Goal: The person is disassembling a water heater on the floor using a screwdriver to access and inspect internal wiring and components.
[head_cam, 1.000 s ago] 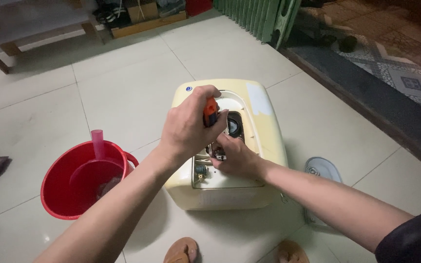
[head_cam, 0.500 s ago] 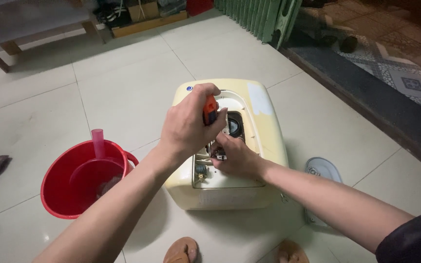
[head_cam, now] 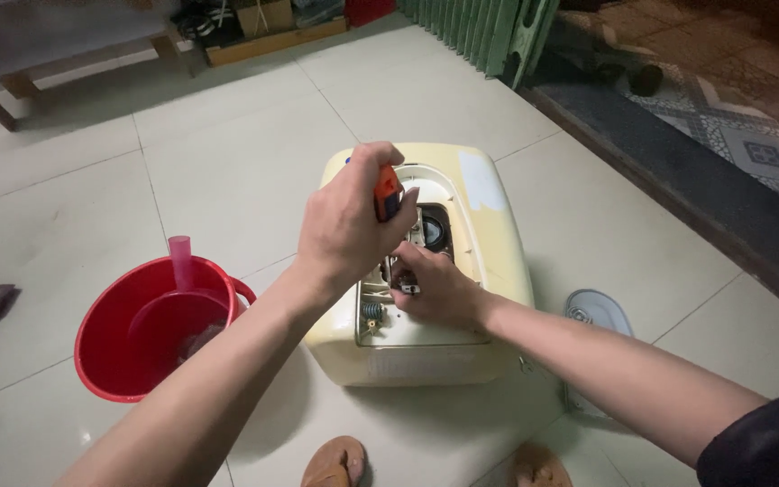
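I've got the left hand (head_cam: 349,225) wrapped tight round a screwdriver (head_cam: 387,193) w/ an orange-and-black handle, held upright over the open panel of a cream box-shaped appliance (head_cam: 489,234) lying on the tiled floor (head_cam: 227,153). My right hand (head_cam: 439,287) sits inside that opening, fingers pinched on a small part (head_cam: 405,287); can't tell what it is. Red bucket (head_cam: 105,347) w/ a pink-handled scoop (head_cam: 179,255) stands just left of the appliance. Sandals (head_cam: 335,462) at bottom edge.
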